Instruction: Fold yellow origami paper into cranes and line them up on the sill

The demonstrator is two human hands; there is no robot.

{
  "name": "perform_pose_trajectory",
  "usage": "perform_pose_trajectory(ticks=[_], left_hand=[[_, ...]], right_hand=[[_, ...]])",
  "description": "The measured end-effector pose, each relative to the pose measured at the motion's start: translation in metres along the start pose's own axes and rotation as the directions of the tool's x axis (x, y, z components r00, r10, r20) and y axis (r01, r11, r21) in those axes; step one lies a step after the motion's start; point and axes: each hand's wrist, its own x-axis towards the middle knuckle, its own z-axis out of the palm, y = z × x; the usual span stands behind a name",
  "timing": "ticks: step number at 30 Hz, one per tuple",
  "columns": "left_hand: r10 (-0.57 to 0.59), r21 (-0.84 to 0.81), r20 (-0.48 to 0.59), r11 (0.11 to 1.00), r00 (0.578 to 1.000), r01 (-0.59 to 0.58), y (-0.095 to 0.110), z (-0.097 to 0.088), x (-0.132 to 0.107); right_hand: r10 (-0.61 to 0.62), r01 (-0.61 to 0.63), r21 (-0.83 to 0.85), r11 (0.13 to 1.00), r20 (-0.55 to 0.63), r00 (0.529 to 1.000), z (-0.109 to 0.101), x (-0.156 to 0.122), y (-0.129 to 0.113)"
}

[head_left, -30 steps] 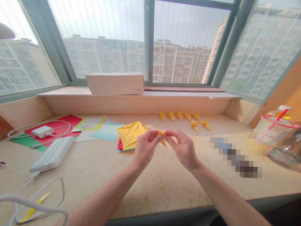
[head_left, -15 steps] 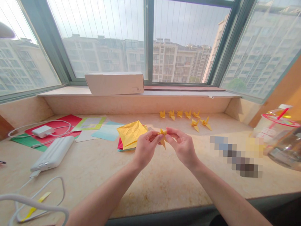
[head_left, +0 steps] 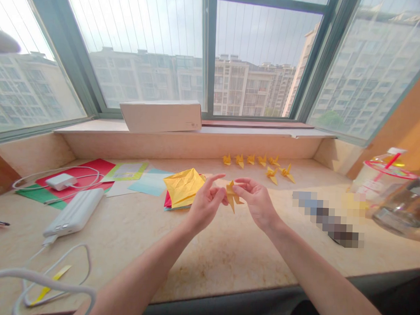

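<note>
Thumb and fingers of the right hand (head_left: 260,201) pinch a small yellow folded-paper figure (head_left: 230,197) at the centre of the head view. It juts left from that nearer hand, its long axis running top to bottom of the frame. The left hand (head_left: 207,204), index finger raised, others curled, sits just left; contact cannot be told.

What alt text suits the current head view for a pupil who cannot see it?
A person's right hand pinches a folded yellow paper figure above a counter, the left hand close beside it, index finger raised. Seven yellow paper birds sit nearer the window; to the left lie a paper stack, coloured sheets and a white power bank.
</note>
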Motion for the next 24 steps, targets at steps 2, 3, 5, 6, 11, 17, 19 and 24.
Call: perform_pose_trajectory(ticks=[2, 3, 5, 6, 11, 17, 19, 24], left_hand=[[0.051, 0.028, 0.071, 0.998, 0.996, -0.053, 0.000, -0.001, -0.001], [0.076, 0.061, 0.102, 0.995, 0.992, -0.083, -0.001, -0.001, -0.001], [0.113, 0.133, 0.128, 0.983, 0.985, -0.130, -0.003, -0.001, -0.002], [0.123, 0.160, 0.116, 0.977, 0.986, -0.141, -0.004, -0.001, -0.002], [0.089, 0.164, -0.043, 0.983, 0.995, -0.081, -0.001, -0.003, 0.002], [0.022, 0.114, -0.126, 0.993, 0.992, -0.007, 0.007, -0.006, 0.005], [0.020, 0.128, -0.128, 0.992, 0.992, -0.003, 0.008, -0.005, 0.004], [0.028, 0.092, -0.052, 0.996, 0.998, -0.023, 0.009, -0.002, 0.000]], right_hand=[[0.000, 0.001, 0.027, 1.000, -0.017, 1.000, -0.001, 0.002, 0.000], [0.004, -0.003, 0.033, 0.999, -0.023, 1.000, -0.002, 0.003, -0.001], [0.020, -0.019, 0.026, 0.999, -0.022, 1.000, -0.004, 0.003, -0.001], [0.027, -0.026, 0.012, 1.000, -0.015, 1.000, -0.004, 0.003, -0.001], [0.059, -0.044, -0.089, 0.995, 0.173, 0.983, -0.004, -0.003, -0.003], [0.008, 0.062, -0.150, 0.987, 0.430, 0.903, 0.001, -0.011, -0.011], [-0.016, 0.092, -0.163, 0.982, 0.418, 0.908, 0.002, -0.011, -0.011], [-0.040, 0.108, -0.198, 0.974, 0.318, 0.947, 0.003, -0.010, -0.009]])
